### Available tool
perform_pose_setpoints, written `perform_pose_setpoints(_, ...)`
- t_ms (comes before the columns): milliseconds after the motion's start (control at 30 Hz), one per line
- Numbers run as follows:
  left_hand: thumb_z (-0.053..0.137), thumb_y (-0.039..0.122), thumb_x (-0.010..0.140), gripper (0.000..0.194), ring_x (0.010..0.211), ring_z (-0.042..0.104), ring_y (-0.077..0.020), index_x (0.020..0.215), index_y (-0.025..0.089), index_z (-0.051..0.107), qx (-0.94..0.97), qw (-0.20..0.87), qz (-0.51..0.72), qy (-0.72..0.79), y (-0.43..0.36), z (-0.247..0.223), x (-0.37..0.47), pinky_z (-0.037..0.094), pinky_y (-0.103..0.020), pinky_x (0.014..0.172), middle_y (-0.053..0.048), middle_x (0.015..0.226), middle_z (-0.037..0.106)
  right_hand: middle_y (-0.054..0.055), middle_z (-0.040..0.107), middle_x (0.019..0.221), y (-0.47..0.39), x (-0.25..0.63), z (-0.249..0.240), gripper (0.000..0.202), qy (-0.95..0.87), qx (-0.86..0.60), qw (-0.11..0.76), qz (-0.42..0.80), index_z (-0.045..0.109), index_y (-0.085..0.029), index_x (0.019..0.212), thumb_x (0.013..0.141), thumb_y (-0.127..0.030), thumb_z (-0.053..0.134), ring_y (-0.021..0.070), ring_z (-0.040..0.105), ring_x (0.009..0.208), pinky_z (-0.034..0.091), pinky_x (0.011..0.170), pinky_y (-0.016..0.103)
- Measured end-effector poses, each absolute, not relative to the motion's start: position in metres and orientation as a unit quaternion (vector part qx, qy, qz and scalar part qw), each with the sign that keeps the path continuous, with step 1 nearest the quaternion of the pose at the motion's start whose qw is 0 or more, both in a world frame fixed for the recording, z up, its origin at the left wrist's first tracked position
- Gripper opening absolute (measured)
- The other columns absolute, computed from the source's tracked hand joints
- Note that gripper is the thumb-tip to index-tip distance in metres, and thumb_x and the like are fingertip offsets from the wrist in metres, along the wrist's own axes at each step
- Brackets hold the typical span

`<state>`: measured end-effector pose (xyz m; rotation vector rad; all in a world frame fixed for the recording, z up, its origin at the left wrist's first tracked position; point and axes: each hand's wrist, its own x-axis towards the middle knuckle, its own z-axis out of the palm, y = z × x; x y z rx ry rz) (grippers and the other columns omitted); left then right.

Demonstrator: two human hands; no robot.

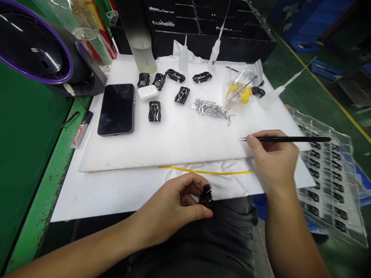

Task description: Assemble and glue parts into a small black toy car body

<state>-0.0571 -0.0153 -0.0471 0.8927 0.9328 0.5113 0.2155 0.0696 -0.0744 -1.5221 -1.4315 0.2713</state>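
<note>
Low in front of my lap, my left hand (174, 210) is closed around a small black toy car (206, 196), partly hidden by the fingers. My right hand (276, 162) grips slim black tweezers (304, 139) level above the near right part of a white foam board (136, 152). The tweezer tips point left, and nothing can be made out between them. Farther back lies a loose pile of tiny silvery parts (210, 109). Several glossy black toy cars stand behind and left of it, including one car (154, 111) near a white earbud case (147, 92).
A phone (116, 110) lies at the board's left, beside a fan (34, 46). Needle-tipped bottles, one bottle (272, 96) at right, and a plastic bag (239, 90) sit farther back. Black compartment trays (214, 48) stand behind. Clear trays (355, 216) of black pieces are at lower right.
</note>
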Motion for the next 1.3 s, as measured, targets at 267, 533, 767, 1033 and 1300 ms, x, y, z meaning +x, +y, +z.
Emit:
perform_pose_setpoints(267, 0.088, 0.03, 0.078, 0.038, 0.075, 0.059, -0.0079, 0.106, 0.025, 0.064, 0.405, 0.774, 0.231, 0.428, -0.017, -0.045, -0.059, 0.049, -0.024, 0.072, 0.002, 0.108, 0.069, -0.001, 0.07, 0.076, 0.069, 0.213, -0.071, 0.012, -0.589, -0.627, 0.496, 0.116, 0.074, -0.022, 0.086, 0.082, -0.029, 0.081, 0.0155, 0.059, 0.062, 0.045, 0.054, 0.026)
perform_pose_setpoints(533, 0.095, 0.03, 0.065, 0.048, 0.066, 0.05, -0.0084, 0.088, 0.021, 0.053, 0.373, 0.803, 0.208, 0.415, -0.013, -0.035, -0.061, 0.037, -0.024, 0.059, 0.006, 0.08, 0.062, 0.0, 0.068, 0.074, 0.069, 0.213, -0.07, 0.014, -0.587, -0.627, 0.498, 0.119, 0.074, -0.021, 0.086, 0.082, -0.032, 0.082, 0.0167, 0.058, 0.061, 0.044, 0.052, 0.028)
perform_pose_setpoints(767, 0.095, 0.033, 0.065, 0.051, 0.067, 0.044, -0.0101, 0.079, 0.02, 0.047, 0.371, 0.781, 0.224, 0.45, -0.014, -0.038, -0.061, 0.031, -0.027, 0.059, 0.007, 0.073, 0.053, -0.001, 0.068, 0.074, 0.069, 0.213, -0.07, 0.012, -0.587, -0.626, 0.499, 0.122, 0.073, -0.023, 0.086, 0.082, -0.03, 0.082, 0.0172, 0.058, 0.062, 0.044, 0.053, 0.029)
perform_pose_setpoints(1033, 0.094, 0.034, 0.066, 0.05, 0.066, 0.042, -0.0099, 0.079, 0.021, 0.047, 0.378, 0.776, 0.22, 0.454, -0.012, -0.037, -0.06, 0.03, -0.026, 0.058, 0.007, 0.071, 0.051, -0.001, 0.068, 0.075, 0.068, 0.213, -0.07, 0.014, -0.585, -0.631, 0.495, 0.121, 0.073, -0.024, 0.086, 0.082, -0.033, 0.082, 0.0182, 0.059, 0.062, 0.045, 0.052, 0.029)
perform_pose_setpoints(1300, 0.094, 0.033, 0.066, 0.051, 0.065, 0.042, -0.009, 0.08, 0.02, 0.047, 0.366, 0.785, 0.222, 0.447, -0.012, -0.036, -0.061, 0.031, -0.025, 0.058, 0.008, 0.071, 0.051, 0.0, 0.069, 0.076, 0.068, 0.213, -0.071, 0.016, -0.586, -0.631, 0.494, 0.119, 0.073, -0.022, 0.087, 0.082, -0.035, 0.082, 0.0175, 0.059, 0.062, 0.044, 0.053, 0.029)
